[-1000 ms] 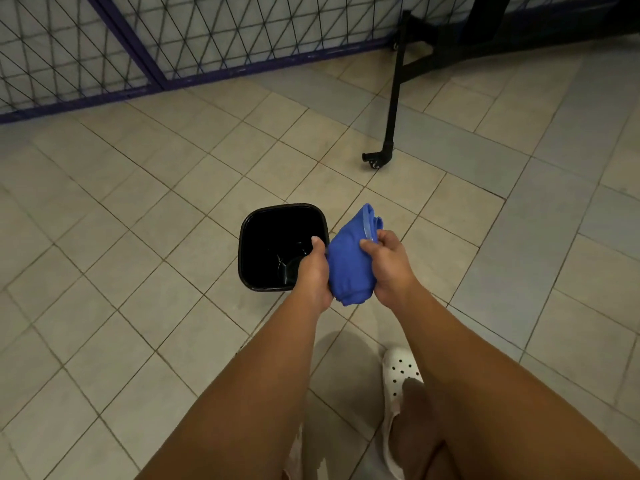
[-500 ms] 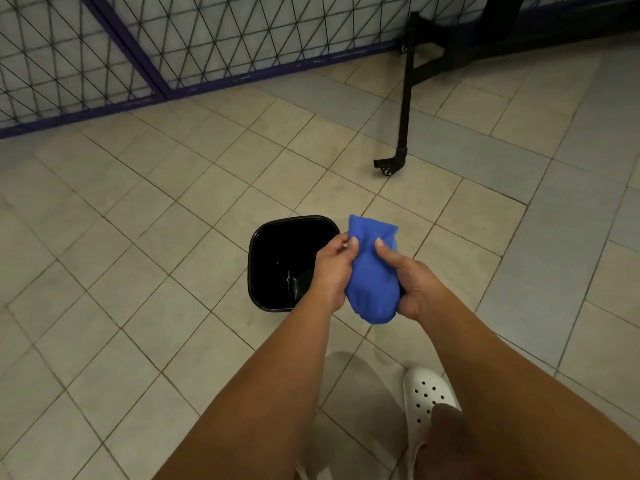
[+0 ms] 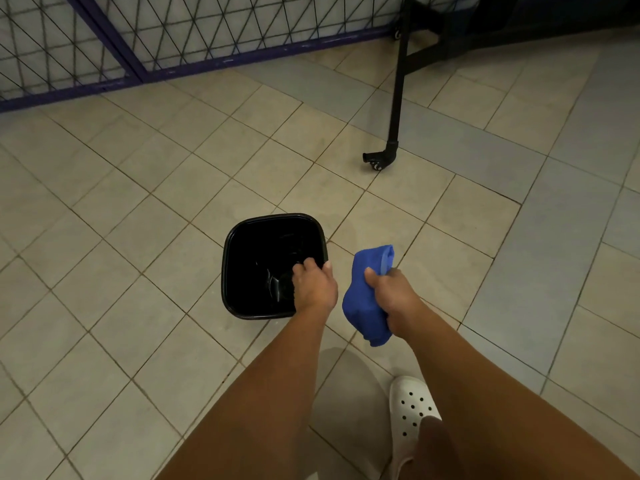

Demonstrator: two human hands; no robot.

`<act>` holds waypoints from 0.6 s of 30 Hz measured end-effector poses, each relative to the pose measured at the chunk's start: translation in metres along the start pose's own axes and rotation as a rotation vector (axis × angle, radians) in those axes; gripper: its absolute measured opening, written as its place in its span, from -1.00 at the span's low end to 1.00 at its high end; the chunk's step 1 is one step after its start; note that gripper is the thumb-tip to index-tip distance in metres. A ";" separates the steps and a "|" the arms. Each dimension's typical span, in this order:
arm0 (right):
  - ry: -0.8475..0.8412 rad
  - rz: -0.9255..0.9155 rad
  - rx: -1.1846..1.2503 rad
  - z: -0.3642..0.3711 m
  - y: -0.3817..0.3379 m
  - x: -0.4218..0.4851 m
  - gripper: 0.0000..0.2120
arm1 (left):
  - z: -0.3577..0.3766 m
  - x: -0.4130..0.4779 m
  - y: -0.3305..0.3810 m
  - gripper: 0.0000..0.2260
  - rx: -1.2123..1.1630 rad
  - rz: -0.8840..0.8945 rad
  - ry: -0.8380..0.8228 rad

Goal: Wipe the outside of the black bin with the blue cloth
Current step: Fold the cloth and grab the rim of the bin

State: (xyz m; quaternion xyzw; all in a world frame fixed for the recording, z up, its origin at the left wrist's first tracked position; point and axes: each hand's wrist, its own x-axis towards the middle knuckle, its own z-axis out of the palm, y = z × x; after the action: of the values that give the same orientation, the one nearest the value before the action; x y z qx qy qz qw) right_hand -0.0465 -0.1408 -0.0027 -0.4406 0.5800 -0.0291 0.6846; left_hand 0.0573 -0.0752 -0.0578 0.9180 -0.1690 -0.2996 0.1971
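Observation:
The black bin (image 3: 256,237) stands upright on the tiled floor, its square mouth facing up and only its rim and dark inside showing. My left hand (image 3: 314,285) sits over the bin's near right corner, fingers curled over the rim and thumb outside it. To the right of the bin, my right hand (image 3: 391,292) grips the bunched blue cloth (image 3: 367,299), which hangs a little above the floor and is apart from the bin.
A black metal leg with a caster (image 3: 381,160) stands on the floor at the back right. A purple-framed wire fence (image 3: 194,36) runs along the back. My white clog (image 3: 412,410) is at the bottom right.
My left hand has let go of the cloth and moved left onto the bin's rim. The cloth now stays in my right hand alone, shifted right of the bin.

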 end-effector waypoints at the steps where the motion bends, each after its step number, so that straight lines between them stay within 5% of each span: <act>1: 0.009 -0.009 -0.010 0.000 0.003 0.002 -0.80 | 0.003 0.003 0.000 -0.53 0.034 -0.010 -0.048; 9: 0.045 0.039 0.038 -0.015 0.015 0.014 -0.79 | 0.011 0.027 0.003 -0.38 0.050 -0.056 -0.174; 13: 0.052 0.052 0.057 -0.020 0.017 0.022 -0.63 | 0.009 0.025 0.005 -0.41 0.061 -0.034 -0.164; 18: 0.050 0.072 0.038 -0.020 0.015 0.024 -0.66 | 0.001 0.018 -0.002 -0.49 0.153 0.019 -0.128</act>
State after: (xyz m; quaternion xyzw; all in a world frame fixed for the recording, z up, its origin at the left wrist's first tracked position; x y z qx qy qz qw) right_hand -0.0627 -0.1563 -0.0292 -0.4055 0.6118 -0.0267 0.6786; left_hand 0.0703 -0.0812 -0.0680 0.9078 -0.2122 -0.3419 0.1179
